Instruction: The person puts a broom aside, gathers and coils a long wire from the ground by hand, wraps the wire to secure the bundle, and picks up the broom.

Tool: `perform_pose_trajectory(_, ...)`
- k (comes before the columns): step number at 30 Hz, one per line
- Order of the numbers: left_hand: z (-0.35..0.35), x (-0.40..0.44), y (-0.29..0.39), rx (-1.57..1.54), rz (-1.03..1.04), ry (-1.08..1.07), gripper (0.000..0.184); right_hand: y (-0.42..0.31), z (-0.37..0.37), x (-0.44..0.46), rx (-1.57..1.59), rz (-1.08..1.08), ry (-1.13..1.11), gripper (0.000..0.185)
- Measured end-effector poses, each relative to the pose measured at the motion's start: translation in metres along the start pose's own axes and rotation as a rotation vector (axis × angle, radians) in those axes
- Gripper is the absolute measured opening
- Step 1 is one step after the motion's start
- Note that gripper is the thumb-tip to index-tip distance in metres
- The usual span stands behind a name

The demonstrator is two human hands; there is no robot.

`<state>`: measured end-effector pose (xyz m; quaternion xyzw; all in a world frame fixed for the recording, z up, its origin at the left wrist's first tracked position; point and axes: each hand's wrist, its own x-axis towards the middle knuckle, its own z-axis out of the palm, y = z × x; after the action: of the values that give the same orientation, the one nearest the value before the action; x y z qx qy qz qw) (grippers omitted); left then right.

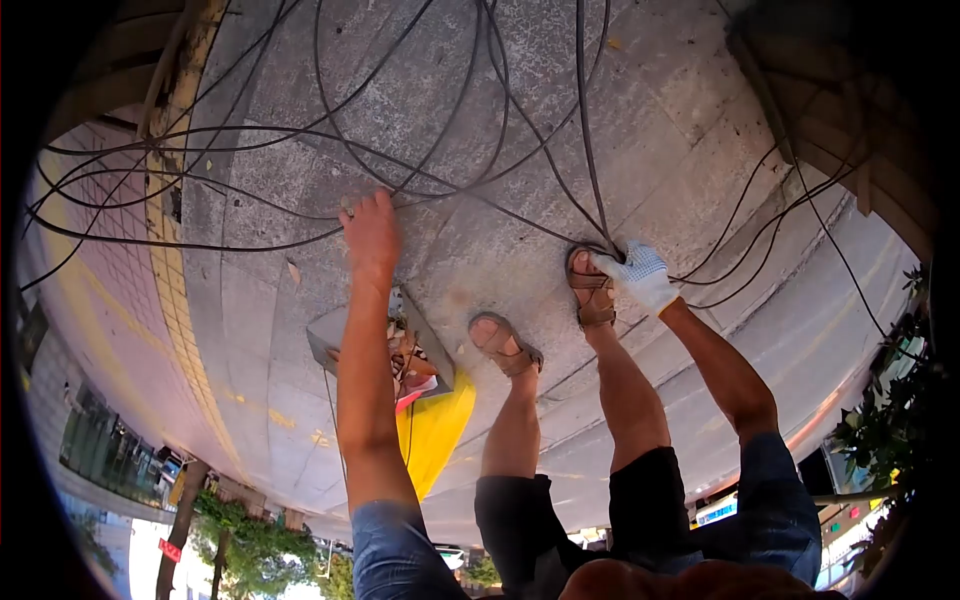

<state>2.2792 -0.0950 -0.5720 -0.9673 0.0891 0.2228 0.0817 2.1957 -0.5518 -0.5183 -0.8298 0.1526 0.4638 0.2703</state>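
Loops of thin black cable (583, 120) spread over the grey paved ground. My bare left hand (372, 235) has its fingers closed on a black cable, left of the middle. A white glove with a blue dotted pattern covers my right hand (645, 277), which grips several black cables where they gather beside the sandal on my right foot (592, 290). More strands run out to the right from behind the glove.
Below my left hand is a grey open box (433, 345) with dry leaves and litter, beside a yellow panel (440, 430). A yellow-edged kerb (175, 280) runs along the left. Green foliage (885, 420) stands at the right edge.
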Motion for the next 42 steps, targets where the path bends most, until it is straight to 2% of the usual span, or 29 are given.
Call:
perform_pose_trajectory(2,-0.012,0.0,0.011,-0.196,0.025,-0.231,0.04,-0.008,-0.024,-0.034,0.05,-0.03,-0.016,0.071)
perform_pose_trajectory(4,0.009,-0.021,0.013,-0.424,0.106,-0.15,0.028,-0.01,-0.033,-0.071,0.1,-0.033,-0.029,0.067)
perform_pose_trajectory(5,-0.011,-0.036,0.02,-0.518,0.106,-0.137,0.027,-0.011,-0.038,-0.086,0.12,-0.032,-0.029,0.065)
perform_pose_trajectory(7,-0.059,-0.076,0.048,-0.627,0.106,-0.127,0.026,-0.023,-0.05,-0.115,0.144,-0.046,0.0,0.063)
perform_pose_trajectory(10,-0.155,-0.132,0.082,-0.693,0.106,-0.19,0.024,-0.068,-0.083,-0.162,0.247,0.021,-0.134,0.064)
perform_pose_trajectory(11,-0.184,-0.149,0.09,-0.728,0.099,-0.169,0.024,-0.095,-0.102,-0.186,0.359,-0.042,-0.183,0.066)
perform_pose_trajectory(14,-0.283,-0.193,0.104,-0.734,0.126,-0.084,0.026,-0.116,-0.115,-0.231,0.266,-0.209,-0.085,0.066)
perform_pose_trajectory(15,-0.315,-0.205,0.108,-0.759,0.133,-0.077,0.025,-0.131,-0.132,-0.252,0.381,-0.144,-0.164,0.064)
perform_pose_trajectory(17,-0.378,-0.232,0.116,-0.805,0.15,-0.065,0.024,-0.164,-0.171,-0.299,0.433,-0.064,-0.158,0.061)
perform_pose_trajectory(19,-0.443,-0.261,0.129,-0.756,0.271,0.078,0.021,-0.18,-0.195,-0.342,0.556,0.009,-0.104,0.056)
perform_pose_trajectory(22,-0.538,-0.3,0.143,-0.815,0.375,0.272,0.019,-0.214,-0.253,-0.432,0.781,-0.053,-0.035,0.049)
perform_pose_trajectory(23,-0.568,-0.314,0.145,-0.861,0.399,0.331,0.02,-0.231,-0.284,-0.473,0.768,-0.084,-0.075,0.045)
perform_pose_trajectory(25,-0.619,-0.344,0.147,-0.905,0.48,0.447,0.021,-0.234,-0.301,-0.527,0.823,-0.145,-0.024,0.037)
perform_pose_trajectory(27,-0.664,-0.374,0.144,-0.915,0.563,0.57,0.024,-0.237,-0.314,-0.582,0.793,-0.178,0.014,0.038)
perform_pose_trajectory(29,-0.688,-0.402,0.144,-0.906,0.607,0.626,0.025,-0.238,-0.324,-0.628,0.655,-0.212,0.057,0.039)
perform_pose_trajectory(35,-0.729,-0.495,0.122,-0.906,0.695,0.723,0.025,-0.256,-0.3,-0.77,0.549,-0.11,0.188,0.049)
perform_pose_trajectory(39,-0.745,-0.531,0.084,-0.832,0.702,0.728,0.025,-0.276,-0.271,-0.81,0.455,-0.083,0.219,0.059)
perform_pose_trajectory(42,-0.76,-0.553,0.057,-0.754,0.683,0.725,0.032,-0.298,-0.26,-0.84,0.208,-0.142,0.285,0.062)
